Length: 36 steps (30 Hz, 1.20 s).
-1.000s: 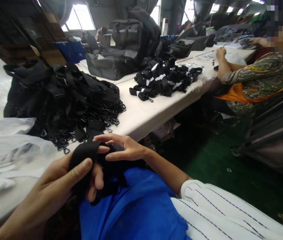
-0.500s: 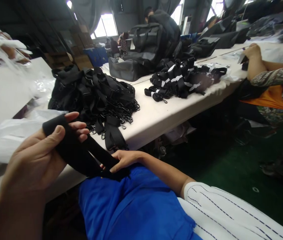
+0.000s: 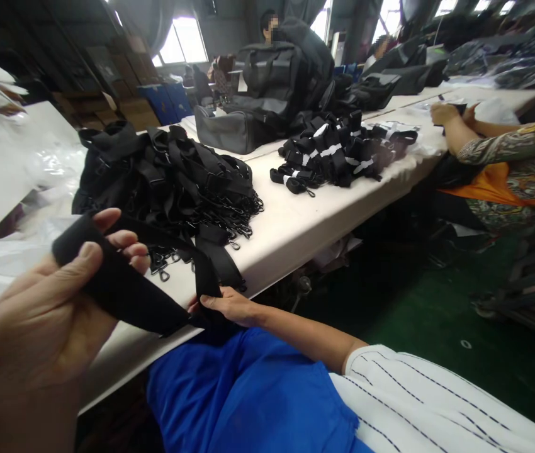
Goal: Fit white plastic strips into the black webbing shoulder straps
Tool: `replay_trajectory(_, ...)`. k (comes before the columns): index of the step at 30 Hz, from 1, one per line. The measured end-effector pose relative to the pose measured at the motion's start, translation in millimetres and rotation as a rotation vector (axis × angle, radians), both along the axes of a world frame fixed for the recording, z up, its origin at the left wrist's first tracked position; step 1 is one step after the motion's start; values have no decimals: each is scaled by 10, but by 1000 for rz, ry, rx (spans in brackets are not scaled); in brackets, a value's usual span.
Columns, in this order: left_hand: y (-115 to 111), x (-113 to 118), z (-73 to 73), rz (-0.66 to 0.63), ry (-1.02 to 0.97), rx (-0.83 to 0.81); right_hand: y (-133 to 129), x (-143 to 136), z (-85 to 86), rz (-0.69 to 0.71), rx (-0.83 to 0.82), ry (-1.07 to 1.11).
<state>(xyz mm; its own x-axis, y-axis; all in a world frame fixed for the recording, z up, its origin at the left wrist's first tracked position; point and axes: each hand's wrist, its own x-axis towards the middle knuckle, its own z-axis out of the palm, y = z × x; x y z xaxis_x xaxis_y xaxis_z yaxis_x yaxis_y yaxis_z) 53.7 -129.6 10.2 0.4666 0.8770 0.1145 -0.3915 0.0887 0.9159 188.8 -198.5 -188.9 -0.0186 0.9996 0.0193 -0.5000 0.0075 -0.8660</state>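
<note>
My left hand (image 3: 50,308) pinches the folded end of a wide black strap (image 3: 126,292) between thumb and fingers, near the table's front edge. The strap runs down and to the right to my right hand (image 3: 230,306), which grips it just below the edge, above my blue lap. A second length of the strap leads from my right hand up toward a big heap of loose black straps with metal clips (image 3: 173,179) on the white table (image 3: 296,217).
A pile of rolled straps with white bands (image 3: 338,154) lies further along the table, with black bags (image 3: 267,82) behind. Clear plastic sheeting (image 3: 7,258) lies at left. A person in a patterned top (image 3: 508,151) works at right. The floor is green.
My left hand has lifted and drawn the strap out to the left, stretching it. My right hand has dropped from open fingers beside the strap to gripping it at the table edge.
</note>
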Motion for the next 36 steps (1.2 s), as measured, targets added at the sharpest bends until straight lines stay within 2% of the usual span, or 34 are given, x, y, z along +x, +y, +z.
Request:
replay_trajectory(3, -174, 20, -47, -121, 12, -16, 2, -60, 86, -20, 62, -3)
replay_trajectory(5, -226, 41, -47, -161, 24, -78, 32, -44, 161, -56, 107, -114)
replay_trajectory(7, -223, 86, -7, -185, 4, -72, 90, -10, 224, -52, 128, -228)
replay_trajectory(9, -172, 158, 64, -213, -69, -37, 159, 21, 263, 29, 126, -259)
replay_trajectory(12, -37, 299, 168, -228, -171, -8, 220, 53, 287, 237, 125, -168)
replay_trajectory(16, 162, 491, 177, -153, -178, -14, 164, 135, 302, 372, 74, 29)
replay_trajectory(21, 378, 700, 11, -83, -176, -87, 14, 312, 171, 583, 54, 180)
replay_trajectory(24, 492, 813, -72, -58, -164, -110, -46, 378, 10, 532, -47, 156)
replay_trajectory(27, 566, 933, -122, 46, -102, -110, -59, 392, -82, 449, -122, 173)
replay_trajectory(32, 673, 1153, -145, 147, -31, 13, -7, 431, -16, 529, -23, 409)
replay_trajectory(36, 827, 1289, -78, 159, 32, 4, 30, 583, 46, 525, -6, 473)
